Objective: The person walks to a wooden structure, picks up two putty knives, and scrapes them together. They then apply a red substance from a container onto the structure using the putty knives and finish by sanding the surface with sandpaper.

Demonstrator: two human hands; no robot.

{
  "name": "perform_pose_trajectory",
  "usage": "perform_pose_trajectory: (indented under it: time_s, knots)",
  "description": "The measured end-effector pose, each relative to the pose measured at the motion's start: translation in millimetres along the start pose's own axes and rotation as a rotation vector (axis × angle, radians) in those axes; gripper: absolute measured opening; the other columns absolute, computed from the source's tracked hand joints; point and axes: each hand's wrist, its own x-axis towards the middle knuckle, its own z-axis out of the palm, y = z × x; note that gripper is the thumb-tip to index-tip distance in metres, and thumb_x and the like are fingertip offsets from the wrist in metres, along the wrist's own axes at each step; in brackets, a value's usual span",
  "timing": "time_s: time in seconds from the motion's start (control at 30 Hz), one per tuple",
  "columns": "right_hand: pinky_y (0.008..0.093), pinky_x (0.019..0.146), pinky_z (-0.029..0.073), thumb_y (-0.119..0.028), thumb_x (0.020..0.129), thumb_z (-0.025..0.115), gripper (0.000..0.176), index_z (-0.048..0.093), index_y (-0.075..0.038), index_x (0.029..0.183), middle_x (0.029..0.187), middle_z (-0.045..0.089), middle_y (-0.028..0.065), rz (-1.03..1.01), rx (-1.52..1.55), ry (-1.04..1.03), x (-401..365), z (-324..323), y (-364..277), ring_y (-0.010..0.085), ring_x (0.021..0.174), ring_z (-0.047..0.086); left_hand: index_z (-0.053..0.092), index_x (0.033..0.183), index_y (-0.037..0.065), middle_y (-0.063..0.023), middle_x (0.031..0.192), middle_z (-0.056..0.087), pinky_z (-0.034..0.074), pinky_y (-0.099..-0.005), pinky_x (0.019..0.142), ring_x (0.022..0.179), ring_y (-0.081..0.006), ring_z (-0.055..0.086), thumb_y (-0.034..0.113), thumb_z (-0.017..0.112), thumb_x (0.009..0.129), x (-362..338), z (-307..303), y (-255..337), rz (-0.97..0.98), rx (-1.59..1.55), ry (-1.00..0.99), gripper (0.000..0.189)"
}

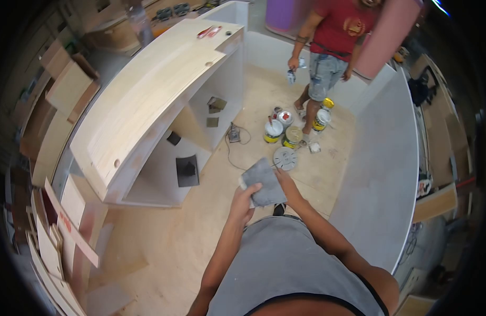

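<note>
I hold a grey sheet of sandpaper (262,180) in front of my chest with both hands. My left hand (244,198) grips its near left edge, fingers curled around it. My right hand (286,180) pinches its right side. The sheet is slightly bent and tilted. Below it is the plywood floor (200,221) inside a curved wooden counter.
A curved pale wooden counter (148,89) with open shelves stands to the left; a grey curved wall panel (385,174) rises to the right. Several paint cans (285,129) and a round lid (285,158) sit on the floor ahead. A person in a red shirt (335,31) stands behind them.
</note>
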Motion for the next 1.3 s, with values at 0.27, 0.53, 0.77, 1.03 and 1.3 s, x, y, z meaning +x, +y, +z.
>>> perform_pose_trajectory:
  time_s: [0.27,0.53,0.77,1.03,1.3]
  knots:
    - [0.0392,0.087,0.046,-0.007,0.083,0.060,0.038,0.054,-0.003,0.120,0.111,0.056,0.0189,-0.031,-0.107,0.236,-9.6,-5.8,-13.0,0.0380,0.107,0.052,0.056,0.116,0.004,-0.0089,0.103,0.067,0.056,-0.0305,0.062,0.089,-0.0185,0.068,0.010,0.058,0.088,2.7,8.2,-4.9,-0.097,-0.038,-0.077,0.029]
    - [0.0419,0.087,0.046,-0.019,0.090,0.065,0.032,0.058,-0.007,0.119,0.113,0.062,0.0077,1.021,1.640,0.330,-57.5,-53.5,23.2,0.0270,0.101,0.059,0.056,0.117,0.006,-0.0046,0.103,0.068,0.054,-0.0301,0.059,0.085,-0.0184,0.068,0.016,0.062,0.089,34.5,-11.1,-16.1,-0.223,-0.153,0.018,0.029]
    - [0.0290,0.046,0.045,-0.032,0.094,0.060,0.028,0.062,-0.004,0.100,0.067,0.062,0.0044,0.951,1.371,0.710,-55.0,-45.4,74.4,0.0153,0.050,0.056,0.049,0.126,0.005,-0.0079,0.107,0.065,0.055,-0.0302,0.053,0.078,-0.0214,0.068,0.018,0.058,0.090,42.0,39.2,-59.0,-0.281,0.142,-0.209,0.039]
    - [0.0435,0.066,0.049,-0.029,0.095,0.052,0.034,0.062,0.003,0.091,0.084,0.067,0.0200,0.160,-0.021,0.119,-40.2,-57.3,112.1,0.0377,0.075,0.064,0.053,0.117,0.004,-0.0095,0.104,0.064,0.052,-0.0318,0.049,0.075,-0.0197,0.068,0.021,0.057,0.092,122.6,73.2,-73.3,-0.290,0.119,-0.032,0.030]
    - [0.0450,0.082,0.048,-0.022,0.089,0.056,0.031,0.060,0.000,0.111,0.104,0.063,0.0213,0.786,0.138,0.132,28.5,-157.8,161.4,0.0404,0.098,0.059,0.052,0.123,-0.007,-0.0125,0.116,0.060,0.043,-0.0301,0.094,0.106,-0.0206,0.057,0.010,0.051,0.087,212.6,89.9,-74.2,0.083,0.646,0.089,0.040]
